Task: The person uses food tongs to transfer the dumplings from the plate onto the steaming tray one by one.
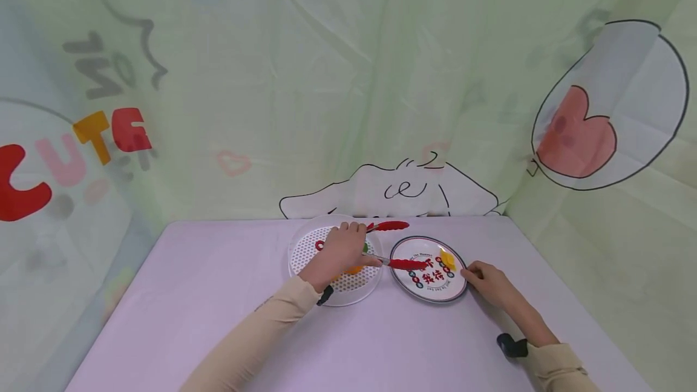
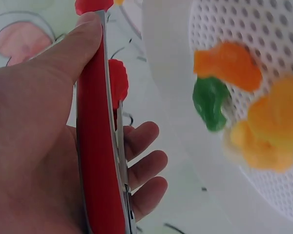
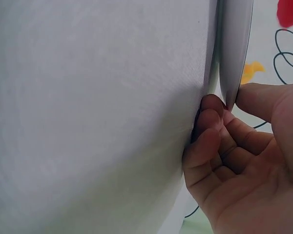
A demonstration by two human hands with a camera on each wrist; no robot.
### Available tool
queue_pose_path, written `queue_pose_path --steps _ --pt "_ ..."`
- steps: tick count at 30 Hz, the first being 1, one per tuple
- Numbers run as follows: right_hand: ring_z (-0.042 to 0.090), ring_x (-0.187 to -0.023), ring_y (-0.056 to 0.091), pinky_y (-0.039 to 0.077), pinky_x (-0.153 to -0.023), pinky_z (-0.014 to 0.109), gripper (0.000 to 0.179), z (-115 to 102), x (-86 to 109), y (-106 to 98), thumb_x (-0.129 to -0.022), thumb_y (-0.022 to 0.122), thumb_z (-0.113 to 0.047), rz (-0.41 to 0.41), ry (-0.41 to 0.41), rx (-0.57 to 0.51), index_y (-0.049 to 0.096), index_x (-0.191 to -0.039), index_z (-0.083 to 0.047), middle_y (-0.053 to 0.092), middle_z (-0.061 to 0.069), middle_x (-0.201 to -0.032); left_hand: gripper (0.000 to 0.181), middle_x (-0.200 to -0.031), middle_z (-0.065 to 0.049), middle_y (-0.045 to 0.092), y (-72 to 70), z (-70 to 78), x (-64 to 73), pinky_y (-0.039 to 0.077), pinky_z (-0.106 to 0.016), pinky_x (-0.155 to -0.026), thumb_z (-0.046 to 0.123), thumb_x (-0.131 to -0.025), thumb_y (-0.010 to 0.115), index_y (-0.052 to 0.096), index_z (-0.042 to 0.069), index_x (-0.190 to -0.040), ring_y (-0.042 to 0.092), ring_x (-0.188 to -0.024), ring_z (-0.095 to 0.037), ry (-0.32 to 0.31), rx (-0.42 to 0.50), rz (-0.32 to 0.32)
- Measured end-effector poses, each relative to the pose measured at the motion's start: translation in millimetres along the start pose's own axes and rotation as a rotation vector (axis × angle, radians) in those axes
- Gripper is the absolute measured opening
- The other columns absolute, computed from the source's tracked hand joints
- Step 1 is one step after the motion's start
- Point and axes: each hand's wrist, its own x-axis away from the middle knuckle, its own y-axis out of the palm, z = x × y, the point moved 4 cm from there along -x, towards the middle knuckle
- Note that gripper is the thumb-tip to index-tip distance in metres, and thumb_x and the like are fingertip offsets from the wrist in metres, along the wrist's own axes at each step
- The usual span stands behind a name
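My left hand [image 1: 344,248] grips a pair of tongs [image 1: 405,264] with red ends, above a round white perforated basket [image 1: 305,259]. The tongs' two arms stand apart, pointing towards the plate, with nothing visible between them. In the left wrist view, orange [image 2: 229,66], green [image 2: 211,101] and yellow [image 2: 276,117] soft-looking pieces lie in the basket. My right hand [image 1: 489,283] pinches the right rim of a white plate [image 1: 404,251] with red lettering, thumb on top and fingers beneath. A small yellow piece [image 1: 448,259] lies on the plate near that thumb.
The basket and plate stand side by side on a pale lilac table [image 1: 218,295], near its back edge. Behind and on both sides hang light green curtains [image 1: 327,77] with printed drawings. A red piece [image 1: 319,245] shows in the basket, left of the left hand.
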Motion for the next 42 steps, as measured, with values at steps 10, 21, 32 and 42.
queue_pose_path --steps 10,21,32,42 --pt "0.024 -0.085 0.053 0.048 -0.071 0.031 0.033 -1.1 0.0 -1.2 -0.103 0.056 -0.024 0.010 0.017 -0.001 0.059 -0.112 0.007 0.059 0.012 -0.089 0.090 -0.129 -0.003 0.064 21.3 50.7 -29.3 0.047 -0.033 -0.099 0.077 -0.077 0.065 0.054 0.011 -0.137 0.055 -0.109 -0.020 0.045 -0.067 -0.021" --pt "0.024 -0.087 0.054 0.051 -0.075 0.033 0.033 -3.0 -2.2 -2.4 -0.103 0.056 -0.026 -0.007 0.018 0.008 0.060 -0.113 0.005 0.062 0.013 -0.093 0.095 -0.135 -0.001 0.061 21.0 63.1 -43.6 0.044 -0.034 -0.106 0.083 -0.078 0.057 0.052 0.013 -0.143 0.054 -0.114 -0.018 0.014 -0.158 -0.029" --pt "0.024 -0.087 0.055 0.053 -0.076 0.033 0.033 -2.9 1.0 0.5 -0.102 0.057 -0.026 -0.015 0.025 -0.007 0.060 -0.113 0.005 0.063 0.013 -0.094 0.091 -0.135 0.001 0.062 17.9 78.6 -44.3 0.044 -0.032 -0.103 0.082 -0.079 0.057 0.054 0.015 -0.141 0.054 -0.115 -0.015 0.020 -0.160 -0.050" --pt "0.023 -0.087 0.055 0.055 -0.077 0.033 0.030 -2.6 0.0 0.4 -0.103 0.057 -0.023 -0.008 0.004 0.010 0.061 -0.113 0.004 0.064 0.013 -0.095 0.077 -0.127 0.001 0.068 17.6 85.2 -43.7 0.047 -0.030 -0.097 0.074 -0.084 0.061 0.061 0.015 -0.133 0.058 -0.109 -0.015 0.056 -0.138 -0.042"
